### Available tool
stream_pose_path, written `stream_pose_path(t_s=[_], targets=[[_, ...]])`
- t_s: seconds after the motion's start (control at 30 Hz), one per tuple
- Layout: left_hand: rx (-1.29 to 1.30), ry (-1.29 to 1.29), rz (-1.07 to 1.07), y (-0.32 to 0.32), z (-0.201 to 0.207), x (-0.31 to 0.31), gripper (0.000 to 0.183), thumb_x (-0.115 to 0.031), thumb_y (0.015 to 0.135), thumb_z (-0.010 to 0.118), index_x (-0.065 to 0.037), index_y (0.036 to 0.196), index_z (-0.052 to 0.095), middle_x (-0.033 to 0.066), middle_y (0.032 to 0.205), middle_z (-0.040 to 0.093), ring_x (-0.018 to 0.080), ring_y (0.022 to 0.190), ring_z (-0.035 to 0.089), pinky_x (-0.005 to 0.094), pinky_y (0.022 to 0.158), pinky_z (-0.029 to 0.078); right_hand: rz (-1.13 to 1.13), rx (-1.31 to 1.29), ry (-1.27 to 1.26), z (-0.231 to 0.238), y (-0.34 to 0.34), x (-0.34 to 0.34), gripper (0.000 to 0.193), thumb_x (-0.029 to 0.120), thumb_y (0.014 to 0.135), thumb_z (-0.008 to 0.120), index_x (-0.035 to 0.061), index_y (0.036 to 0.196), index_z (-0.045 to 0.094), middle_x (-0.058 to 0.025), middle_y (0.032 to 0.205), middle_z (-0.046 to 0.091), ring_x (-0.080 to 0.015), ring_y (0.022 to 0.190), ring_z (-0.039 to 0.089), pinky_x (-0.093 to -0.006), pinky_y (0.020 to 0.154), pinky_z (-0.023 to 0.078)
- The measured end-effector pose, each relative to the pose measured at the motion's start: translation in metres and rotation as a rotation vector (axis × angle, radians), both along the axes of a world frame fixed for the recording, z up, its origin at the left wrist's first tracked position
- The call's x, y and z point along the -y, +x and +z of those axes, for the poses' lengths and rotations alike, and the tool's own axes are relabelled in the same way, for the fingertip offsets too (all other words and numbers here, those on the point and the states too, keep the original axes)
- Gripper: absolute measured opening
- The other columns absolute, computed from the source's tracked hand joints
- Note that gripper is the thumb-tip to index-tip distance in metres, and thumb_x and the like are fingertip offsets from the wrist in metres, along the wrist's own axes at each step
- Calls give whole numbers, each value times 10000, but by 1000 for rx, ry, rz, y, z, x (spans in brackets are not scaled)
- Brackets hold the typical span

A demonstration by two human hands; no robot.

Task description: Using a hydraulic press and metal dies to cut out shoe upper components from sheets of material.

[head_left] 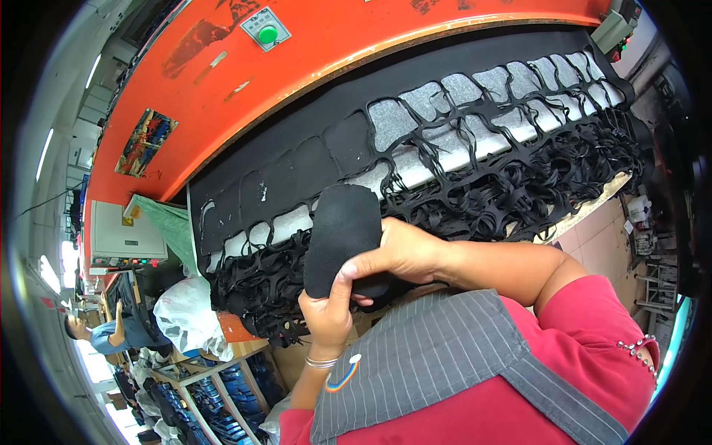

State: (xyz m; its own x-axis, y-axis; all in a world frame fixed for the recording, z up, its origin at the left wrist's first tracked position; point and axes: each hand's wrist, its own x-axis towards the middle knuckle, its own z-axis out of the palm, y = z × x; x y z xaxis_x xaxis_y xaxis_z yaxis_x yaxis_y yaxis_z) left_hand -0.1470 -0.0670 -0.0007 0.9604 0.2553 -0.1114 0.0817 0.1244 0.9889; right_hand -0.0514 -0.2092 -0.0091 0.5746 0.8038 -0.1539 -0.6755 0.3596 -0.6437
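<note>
In front of my chest is a black, rounded, insole-shaped piece (343, 222), long and matte, held upright. My left hand (328, 315) grips its lower end, thumb pressed up along the edge. My right hand (404, 252) is closed round its right side, its thumb meeting the left thumb. More black material shows below the right thumb; whether it is part of a stack I cannot tell. Behind the hands lies a black sheet (297, 174) with cut outlines at its left; farther right its pieces are out, leaving a web of strips (467, 111) over a pale surface.
Tangled black offcut strips (519, 178) hang along the near edge. An orange machine beam (341, 30) with a green button (268, 34) spans the far side. At left are a control box (126, 231), a white plastic bag (193, 315), a rack (222, 393) and another person (111, 337).
</note>
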Motion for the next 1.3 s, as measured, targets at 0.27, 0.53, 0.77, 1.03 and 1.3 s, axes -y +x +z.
stream_pose_path(t_s=[0.27,0.53,0.77,1.03,1.3], targets=[[-77,179,-24,-9,2,-2,198,-83,935,598,30,776,637,48,627,620,91,481,564,230,425,435,-159,-67,-83,-9,-10,-9,229,81,827,734,-49,1004,669,-110,910,692,-180,789,654,-315,718,541],[-1,306,-35,-11,-1,-3,192,-38,878,631,-1,690,622,13,541,582,74,439,528,241,423,396,-233,90,-193,-6,12,-4,229,102,823,726,-47,992,686,-95,886,695,-155,794,645,-301,739,524],[-113,-87,166,-36,1,1,136,-33,912,605,23,789,624,62,610,599,95,477,545,260,429,454,-663,142,-267,-55,109,49,421,427,955,577,25,848,638,-15,680,583,-121,594,553,-267,611,487],[3,-86,132,-23,-10,11,58,-24,904,619,30,925,613,64,677,607,129,502,567,264,484,501,85,-93,-143,-38,12,27,510,476,970,522,-11,1010,670,-82,919,695,-137,822,648,-264,735,521],[71,3,-167,-14,-16,-30,717,-595,892,503,95,1082,547,143,969,638,177,813,623,290,691,499,90,120,-196,-14,11,31,221,134,929,633,-30,1072,668,-47,964,692,-91,855,624,-258,779,519]])
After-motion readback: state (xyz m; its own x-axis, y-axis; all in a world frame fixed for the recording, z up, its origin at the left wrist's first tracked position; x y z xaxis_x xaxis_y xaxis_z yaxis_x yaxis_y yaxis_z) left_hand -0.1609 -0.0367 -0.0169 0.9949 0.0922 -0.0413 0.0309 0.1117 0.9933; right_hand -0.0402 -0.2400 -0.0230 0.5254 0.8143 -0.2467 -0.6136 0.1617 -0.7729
